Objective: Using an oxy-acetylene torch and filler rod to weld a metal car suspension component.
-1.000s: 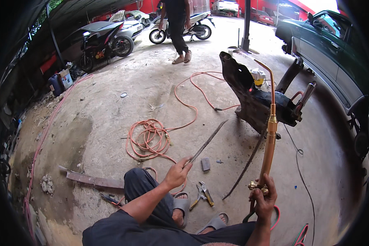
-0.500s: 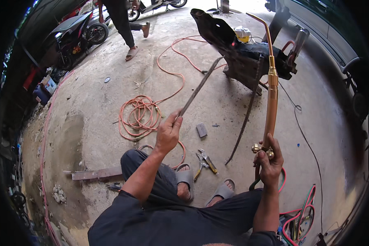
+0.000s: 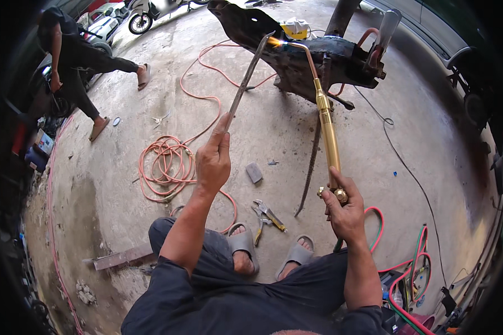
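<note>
Left hand (image 3: pixel 213 159), which I watch remotely, is curled tight round a rod (image 3: pixel 245 88); its tip has risen to a flame (image 3: pixel 274 42) (none showed a second ago) at the black frame (image 3: pixel 293 70) ahead, so heat and rod seem to meet there. Rightward, the torch (image 3: pixel 329 134) sits wrapped in my right hand (image 3: pixel 345 211).

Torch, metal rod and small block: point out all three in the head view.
Torch (image 3: pixel 329 137): head view, on the brass-coloured handle.
Metal rod (image 3: pixel 246 81): head view, midway along its bare length.
Small block (image 3: pixel 254 172): head view, on its upper face.
</note>
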Available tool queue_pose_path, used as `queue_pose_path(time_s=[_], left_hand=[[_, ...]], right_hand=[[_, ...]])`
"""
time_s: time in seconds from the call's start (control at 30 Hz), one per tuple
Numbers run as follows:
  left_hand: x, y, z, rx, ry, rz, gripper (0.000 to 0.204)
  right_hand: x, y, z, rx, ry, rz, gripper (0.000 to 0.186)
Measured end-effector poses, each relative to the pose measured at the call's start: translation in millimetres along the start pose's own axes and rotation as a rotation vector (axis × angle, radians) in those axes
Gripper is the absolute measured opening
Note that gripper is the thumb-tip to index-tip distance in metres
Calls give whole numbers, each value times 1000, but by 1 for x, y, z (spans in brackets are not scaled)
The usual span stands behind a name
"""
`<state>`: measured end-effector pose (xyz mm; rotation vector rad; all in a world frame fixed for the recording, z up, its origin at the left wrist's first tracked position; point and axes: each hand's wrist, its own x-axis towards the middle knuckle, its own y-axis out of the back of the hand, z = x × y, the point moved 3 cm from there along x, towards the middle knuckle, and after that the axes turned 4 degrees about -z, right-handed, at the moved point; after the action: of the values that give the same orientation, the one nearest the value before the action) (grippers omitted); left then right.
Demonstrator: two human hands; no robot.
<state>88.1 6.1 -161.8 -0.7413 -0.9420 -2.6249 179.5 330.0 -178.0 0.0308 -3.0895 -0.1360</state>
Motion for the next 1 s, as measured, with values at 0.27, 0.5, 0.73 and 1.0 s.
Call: queue_pose_path(time_s=[0.27, 0.5, 0.73, 1.0], left_hand=[[0, -8, -12, 5, -28, 19, 45], [0, -11, -17, 28, -28, 1, 46], [7, -13, -19, 103, -38, -14, 47], [8, -15, -19, 70, -42, -7, 46]], right_hand=[[9, -6, -3, -119, 29, -14, 54], [6, -7, -7, -126, 22, 2, 53], [5, -6, -7, -143, 32, 5, 53], [8, -3, -2, -188, 84, -24, 53]])
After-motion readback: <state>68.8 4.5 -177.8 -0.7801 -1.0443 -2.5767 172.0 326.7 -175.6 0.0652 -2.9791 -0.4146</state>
